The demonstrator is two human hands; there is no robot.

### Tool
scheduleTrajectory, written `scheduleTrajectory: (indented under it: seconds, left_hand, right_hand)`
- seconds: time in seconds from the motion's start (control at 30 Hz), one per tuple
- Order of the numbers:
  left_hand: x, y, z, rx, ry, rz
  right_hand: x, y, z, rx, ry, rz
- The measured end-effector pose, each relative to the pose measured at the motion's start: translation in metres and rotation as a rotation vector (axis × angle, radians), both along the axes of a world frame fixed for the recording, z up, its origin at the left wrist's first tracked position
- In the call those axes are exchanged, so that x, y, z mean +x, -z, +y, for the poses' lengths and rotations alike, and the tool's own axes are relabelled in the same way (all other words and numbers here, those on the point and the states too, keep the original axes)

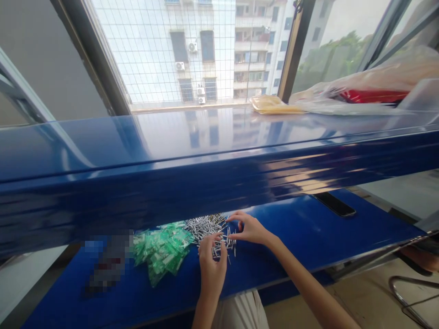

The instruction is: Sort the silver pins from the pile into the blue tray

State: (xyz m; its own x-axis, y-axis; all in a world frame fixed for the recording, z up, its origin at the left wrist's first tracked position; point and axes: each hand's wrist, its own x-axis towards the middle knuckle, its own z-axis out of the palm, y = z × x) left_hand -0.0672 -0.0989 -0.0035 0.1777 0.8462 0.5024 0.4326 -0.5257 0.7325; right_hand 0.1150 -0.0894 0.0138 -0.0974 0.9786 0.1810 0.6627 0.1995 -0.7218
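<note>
A pile of thin silvery metal pins (204, 227), rivet-like in shape, lies on the blue table. My left hand (211, 262) is at the pile's near edge, its fingers curved and its thumb held apart from them. From the right, my right hand (252, 228) reaches to the pile with thumb and index finger spread; no held thing shows in it. Between the hands, several pins lie loose. Left of the pile is a heap of small green-and-clear plastic packets (164, 251).
A blue shelf (206, 178) crosses above the table (284, 237) and hides its back part. A black phone (334, 204) lies at the right. Plastic bags (370, 89) rest on the shelf by the window. A blurred-out patch (111, 262) covers something at the left.
</note>
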Motion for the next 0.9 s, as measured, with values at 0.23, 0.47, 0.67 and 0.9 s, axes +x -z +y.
scheduleTrajectory:
  seconds: [0.23, 0.47, 0.67, 0.9]
  left_hand:
    - [-0.003, 0.006, 0.003, -0.054, -0.082, -0.035]
    - [0.003, -0.007, -0.006, -0.115, 0.171, 0.129]
    - [0.009, -0.01, -0.009, -0.078, 0.158, 0.268]
    - [0.009, 0.0, -0.004, -0.01, 0.061, 0.321]
  right_hand:
    - [-0.003, 0.002, -0.017, -0.038, -0.04, -0.079]
    - [-0.013, 0.014, -0.013, 0.003, 0.046, -0.096]
    - [-0.02, 0.019, -0.016, 0.036, 0.104, -0.064]
    - [-0.019, 0.027, -0.015, 0.105, 0.199, 0.075]
